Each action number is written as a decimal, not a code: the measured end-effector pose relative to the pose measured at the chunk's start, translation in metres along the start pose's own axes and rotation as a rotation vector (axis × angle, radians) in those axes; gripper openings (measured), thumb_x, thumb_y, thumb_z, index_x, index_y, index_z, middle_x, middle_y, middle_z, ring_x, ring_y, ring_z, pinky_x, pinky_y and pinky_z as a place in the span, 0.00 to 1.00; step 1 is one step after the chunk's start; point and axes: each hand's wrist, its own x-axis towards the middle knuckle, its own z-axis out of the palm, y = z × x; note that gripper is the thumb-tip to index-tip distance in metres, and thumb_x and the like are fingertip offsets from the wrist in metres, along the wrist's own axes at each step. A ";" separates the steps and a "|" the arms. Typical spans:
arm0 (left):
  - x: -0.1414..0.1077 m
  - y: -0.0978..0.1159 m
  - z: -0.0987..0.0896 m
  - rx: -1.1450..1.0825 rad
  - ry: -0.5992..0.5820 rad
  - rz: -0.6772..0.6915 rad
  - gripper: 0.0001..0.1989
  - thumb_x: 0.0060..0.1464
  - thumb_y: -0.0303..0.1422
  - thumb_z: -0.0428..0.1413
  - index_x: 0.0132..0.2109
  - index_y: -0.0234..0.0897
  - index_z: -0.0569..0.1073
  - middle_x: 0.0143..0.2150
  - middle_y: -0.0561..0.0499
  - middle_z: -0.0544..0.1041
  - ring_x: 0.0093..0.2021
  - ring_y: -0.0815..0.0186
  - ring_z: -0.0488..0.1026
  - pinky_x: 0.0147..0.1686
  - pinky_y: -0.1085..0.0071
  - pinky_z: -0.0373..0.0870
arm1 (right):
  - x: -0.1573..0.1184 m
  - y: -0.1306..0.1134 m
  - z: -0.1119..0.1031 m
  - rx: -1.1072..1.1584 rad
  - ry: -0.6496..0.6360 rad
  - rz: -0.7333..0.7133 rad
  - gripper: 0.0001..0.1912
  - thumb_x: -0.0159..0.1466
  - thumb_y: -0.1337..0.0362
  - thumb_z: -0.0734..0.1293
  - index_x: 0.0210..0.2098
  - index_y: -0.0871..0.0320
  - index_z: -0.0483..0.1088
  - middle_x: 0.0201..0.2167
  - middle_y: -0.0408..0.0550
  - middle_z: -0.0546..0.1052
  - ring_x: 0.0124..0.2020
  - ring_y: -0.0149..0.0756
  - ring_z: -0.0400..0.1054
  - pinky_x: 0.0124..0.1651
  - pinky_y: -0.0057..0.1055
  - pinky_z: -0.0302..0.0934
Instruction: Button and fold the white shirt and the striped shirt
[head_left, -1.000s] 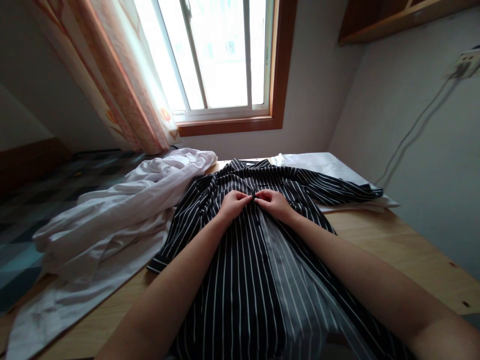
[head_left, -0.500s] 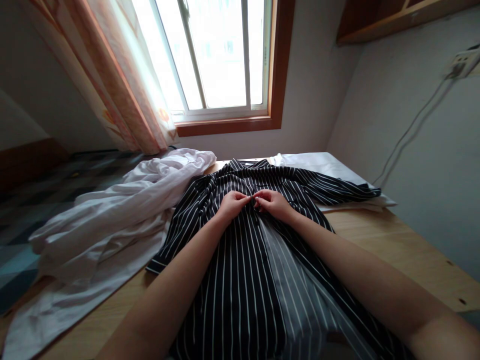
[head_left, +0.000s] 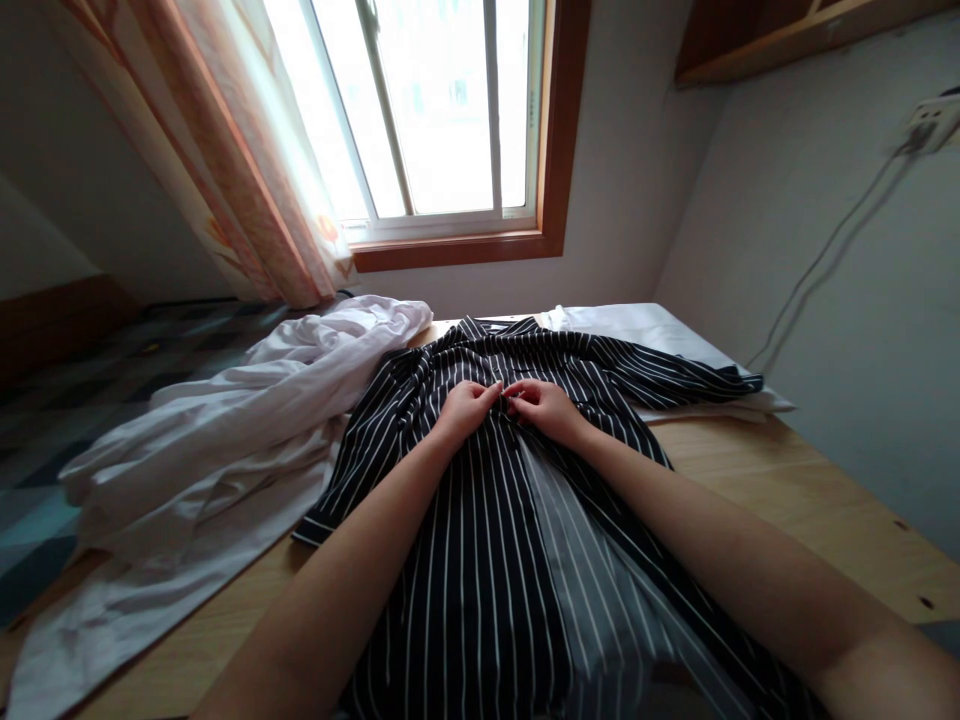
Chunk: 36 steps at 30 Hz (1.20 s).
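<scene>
Black, white-lined striped shirt (head_left: 484, 540) was spread front up on the pale wood worktop (head_left: 772, 490), collar toward the window, hem toward the wearer of the camera. Its front was gripped at about mid-chest, just below the collar area, by both hands. Left hand (head_left: 466, 410): fingers (head_left: 487, 394) were bent and nearly closed, thumb and index drawn together on the front edge of the shirt. Right hand (head_left: 551, 410): fingers (head_left: 525, 387) were likewise pinched nearly closed on the cloth, just beside the left ones. Whether a button was held between them cannot be told; too small. Below the hands the front was parted, and a greyer inner side was exposed along the right panel. The right-hand sleeve was stretched outward, partly over a folded white cloth (head_left: 637, 322); the left-hand sleeve was angled down toward the near left. A crumpled white garment (head_left: 225, 450) was heaped along the left side of the worktop, close to that sleeve. Farther left, a dark checked cover (head_left: 97, 390) was seen. Behind, a bright window (head_left: 446, 110) was framed in reddish brown, partly flanked by an orange-and-cream curtain (head_left: 240, 150). On the right wall a cord (head_left: 836, 248) was plugged into a socket (head_left: 934, 125); a wooden shelf (head_left: 817, 45) was mounted above.
</scene>
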 end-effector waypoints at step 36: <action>0.005 -0.006 0.003 0.028 -0.055 0.046 0.15 0.49 0.39 0.56 0.21 0.35 0.73 0.19 0.54 0.69 0.26 0.67 0.66 0.28 0.71 0.61 | 0.001 -0.008 0.002 -0.480 0.050 -0.072 0.03 0.62 0.64 0.69 0.32 0.57 0.73 0.30 0.44 0.78 0.31 0.34 0.69 0.35 0.29 0.57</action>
